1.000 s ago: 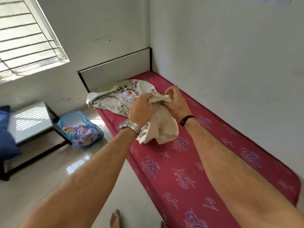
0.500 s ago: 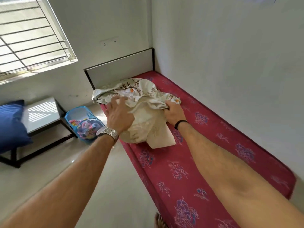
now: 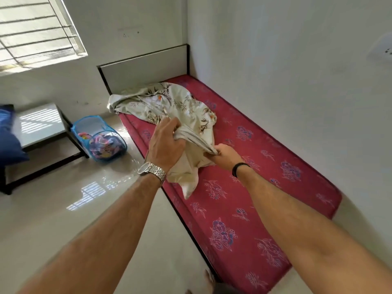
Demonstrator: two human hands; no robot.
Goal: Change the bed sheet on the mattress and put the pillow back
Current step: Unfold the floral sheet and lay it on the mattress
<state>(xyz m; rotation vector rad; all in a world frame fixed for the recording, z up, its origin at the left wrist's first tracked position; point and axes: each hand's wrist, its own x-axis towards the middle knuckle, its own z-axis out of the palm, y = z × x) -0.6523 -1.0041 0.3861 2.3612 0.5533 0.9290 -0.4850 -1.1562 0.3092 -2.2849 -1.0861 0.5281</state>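
We see 2 bare hands working a cream floral sheet [image 3: 169, 102] over a red mattress [image 3: 265, 166]. The left hand [image 3: 164, 145] has its fingers curled into a bunched fold of the sheet; its grip is clamped on the cloth. A metal watch [image 3: 151, 171] sits on that wrist. The right hand [image 3: 226, 154] pinches the other end of the same fold, grip likewise clamped on the sheet, with a black band [image 3: 239, 167] on the wrist. The fold runs taut between the 2 hands.

The sheet lies in a crumpled heap on the head half of the mattress, its far edge just beside the headboard [image 3: 144, 68]. 1 corner hangs below the hands and touches the mattress. The foot half of the mattress shows its printed blue and white flowers uncovered. The mattress lies along the wall [image 3: 297, 71] on its right side.

On the floor [image 3: 63, 209] to the left stands a blue mesh basket [image 3: 99, 139] with coloured cloth in it, just beside a low surface [image 3: 40, 124] with a pale top and dark frame. A blue pillow [image 3: 8, 136] rests at the left end of that surface, cut off by the frame edge. A window [image 3: 31, 28] with horizontal bars is above it. Toes [image 3: 209, 279] show at the bottom edge, near the mattress corner
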